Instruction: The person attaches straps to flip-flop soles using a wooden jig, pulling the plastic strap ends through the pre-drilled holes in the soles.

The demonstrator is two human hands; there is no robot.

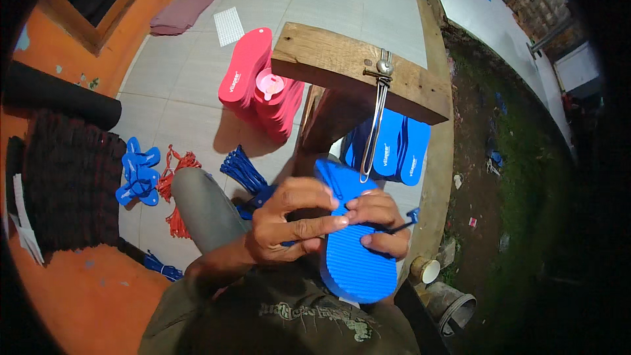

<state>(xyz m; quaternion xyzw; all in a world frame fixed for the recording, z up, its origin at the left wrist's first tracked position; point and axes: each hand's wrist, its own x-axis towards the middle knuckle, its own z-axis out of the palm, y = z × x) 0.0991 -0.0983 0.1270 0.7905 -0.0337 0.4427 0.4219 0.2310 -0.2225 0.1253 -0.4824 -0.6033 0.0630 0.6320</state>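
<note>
A blue flip-flop [360,263] is held in front of my lap, its ribbed underside facing me and its narrower part tilted up toward a wooden stand. My left hand [292,217] has its fingers bent against the flip-flop's left edge, fingertips pressed near the middle of the sole. Round the right edge, my right hand [381,220] grips it with bent fingers. A dark blue strap end [413,215] sticks out past my right fingers. Just above the sole hangs a long metal wire loop [374,131], fixed to the wooden stand [328,56] with a bolt and nails.
Stacks of red soles [243,72], topped by a small pink cup [269,84], stand beyond the stand's left side. Blue soles [411,151] are stacked under it. Blue straps [243,167], red straps [177,164] and small blue flip-flops [139,174] lie on the tiles.
</note>
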